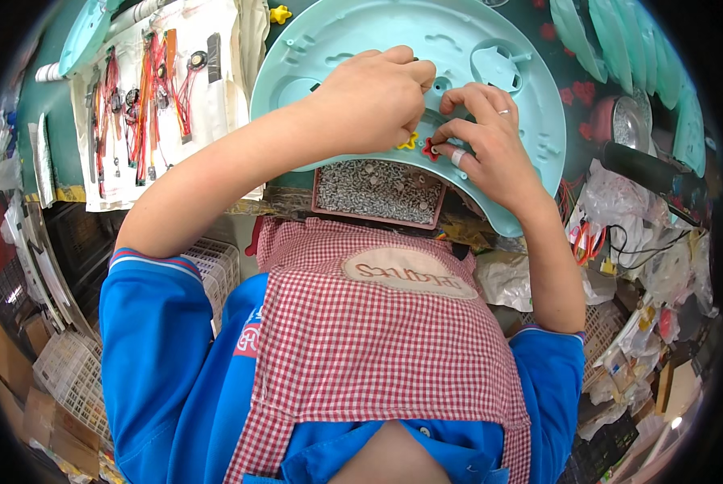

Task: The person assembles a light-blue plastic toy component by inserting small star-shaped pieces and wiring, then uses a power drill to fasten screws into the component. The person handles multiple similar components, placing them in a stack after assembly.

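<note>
A large turquoise curved plastic shell [337, 32] lies on the bench, its inner side with posts and openings facing up. Over its middle, my left hand [377, 101] has its fingers curled downward, and whatever they may hold is hidden. Just below those fingers sits a yellow star-shaped piece [408, 142] on the shell. My right hand [490, 145], with a ring and a white band on its fingers, closes thumb and fingertip on a red star-shaped piece [431, 151]. Both star pieces are close together near the shell's inner curved edge.
A pink tray [317, 202] of small silver screws stands below the shell. Bundled wires with small speakers [198, 60] lie on white sheeting at left. Another yellow star piece [280, 14] is at the back. Several turquoise parts [619, 40] and red pieces [583, 91] are at right.
</note>
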{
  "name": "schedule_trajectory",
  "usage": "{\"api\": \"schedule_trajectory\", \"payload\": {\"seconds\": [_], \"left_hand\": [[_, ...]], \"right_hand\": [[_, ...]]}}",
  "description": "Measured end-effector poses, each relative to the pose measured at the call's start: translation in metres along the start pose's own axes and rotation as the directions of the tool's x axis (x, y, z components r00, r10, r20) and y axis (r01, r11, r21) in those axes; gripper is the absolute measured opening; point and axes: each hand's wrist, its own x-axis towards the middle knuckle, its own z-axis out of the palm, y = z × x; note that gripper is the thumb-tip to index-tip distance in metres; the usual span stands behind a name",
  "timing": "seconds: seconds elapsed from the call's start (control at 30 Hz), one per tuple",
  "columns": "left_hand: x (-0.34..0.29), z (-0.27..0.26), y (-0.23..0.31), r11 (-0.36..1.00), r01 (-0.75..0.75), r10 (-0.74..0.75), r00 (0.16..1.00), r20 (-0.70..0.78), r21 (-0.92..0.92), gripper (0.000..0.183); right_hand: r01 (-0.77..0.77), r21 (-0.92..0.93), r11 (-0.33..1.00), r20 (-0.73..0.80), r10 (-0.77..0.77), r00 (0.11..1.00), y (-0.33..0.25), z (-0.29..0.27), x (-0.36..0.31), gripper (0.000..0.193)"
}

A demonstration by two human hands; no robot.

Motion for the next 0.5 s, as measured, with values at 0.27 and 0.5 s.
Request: {"api": "schedule_trajectory", "payload": {"seconds": [0.27, 0.5], "left_hand": [[-0.034, -0.024, 0.001, 0.984, 0.036, -0.080, 0.967, -0.244, -0.177, 0.014], [-0.161, -0.070, -0.083, 0.640, 0.737, -0.519, 0.623, -0.586, 0.217, 0.009]], "right_hand": [[-0.038, -0.238, 0.970, -0.654, -0.131, 0.745, 0.013, -0.041, -0.031, 0.026], [-0.064, 0.169, 0.983, -0.935, 0.181, 0.304, 0.155, -0.059, -0.126, 0.061]]}}
